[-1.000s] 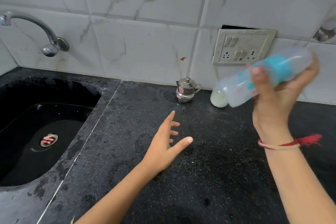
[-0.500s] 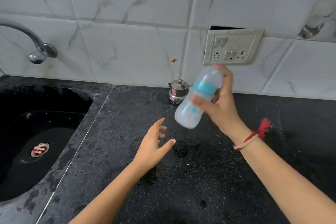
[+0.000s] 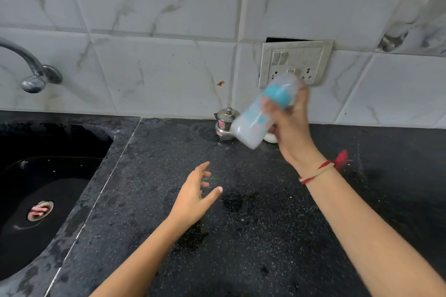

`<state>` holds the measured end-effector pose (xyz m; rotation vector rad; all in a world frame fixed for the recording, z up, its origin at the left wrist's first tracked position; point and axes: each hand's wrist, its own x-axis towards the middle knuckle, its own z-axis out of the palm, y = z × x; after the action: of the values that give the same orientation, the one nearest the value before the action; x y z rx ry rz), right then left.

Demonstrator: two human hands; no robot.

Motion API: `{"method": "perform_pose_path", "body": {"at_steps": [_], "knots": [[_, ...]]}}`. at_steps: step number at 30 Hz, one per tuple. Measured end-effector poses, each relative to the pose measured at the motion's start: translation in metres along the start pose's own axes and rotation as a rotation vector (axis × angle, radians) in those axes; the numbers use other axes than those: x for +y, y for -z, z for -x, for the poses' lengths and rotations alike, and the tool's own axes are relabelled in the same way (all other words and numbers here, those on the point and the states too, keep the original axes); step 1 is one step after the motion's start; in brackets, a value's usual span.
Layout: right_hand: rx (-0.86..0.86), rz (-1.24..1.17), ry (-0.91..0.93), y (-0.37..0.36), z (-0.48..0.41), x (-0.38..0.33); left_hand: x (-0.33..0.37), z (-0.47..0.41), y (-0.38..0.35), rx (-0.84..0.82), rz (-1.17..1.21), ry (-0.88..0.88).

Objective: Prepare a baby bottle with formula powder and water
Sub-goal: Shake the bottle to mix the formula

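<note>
My right hand (image 3: 290,123) grips a baby bottle (image 3: 264,111) in the air above the back of the black counter (image 3: 241,236). The bottle is clear with a teal collar and is blurred by motion. It tilts, its base pointing down to the left and its cap end up by the wall socket. My left hand (image 3: 195,194) hovers over the middle of the counter, fingers spread, holding nothing.
A small steel lidded pot (image 3: 224,124) stands against the tiled wall, with a white object (image 3: 270,137) partly hidden behind my right hand. A black sink (image 3: 36,188) and a tap (image 3: 31,72) are at the left. A switch and socket plate (image 3: 295,62) sits on the wall.
My right hand swung the bottle from high on the right down towards the centre, then slightly back up and right. My left hand stayed spread in place. The view shifted a little.
</note>
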<state>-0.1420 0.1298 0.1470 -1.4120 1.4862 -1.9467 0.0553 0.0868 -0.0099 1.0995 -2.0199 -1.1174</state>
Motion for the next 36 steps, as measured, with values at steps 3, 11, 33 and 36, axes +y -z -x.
{"method": "perform_pose_path", "body": {"at_steps": [3, 11, 33, 36], "knots": [[0.058, -0.061, -0.046, 0.003, -0.006, -0.002, -0.002, -0.002, 0.000, -0.003, 0.002, 0.006], [-0.047, -0.049, -0.113, 0.006, -0.006, -0.005, 0.002, -0.007, 0.005, 0.010, 0.060, 0.001], [-0.067, -0.033, -0.159, -0.006, 0.000, -0.014, 0.006, -0.007, 0.002, -0.012, 0.095, -0.005], [0.187, -0.156, -0.110, -0.001, -0.003, -0.011, 0.006, -0.009, 0.004, 0.020, 0.126, 0.003]]}}
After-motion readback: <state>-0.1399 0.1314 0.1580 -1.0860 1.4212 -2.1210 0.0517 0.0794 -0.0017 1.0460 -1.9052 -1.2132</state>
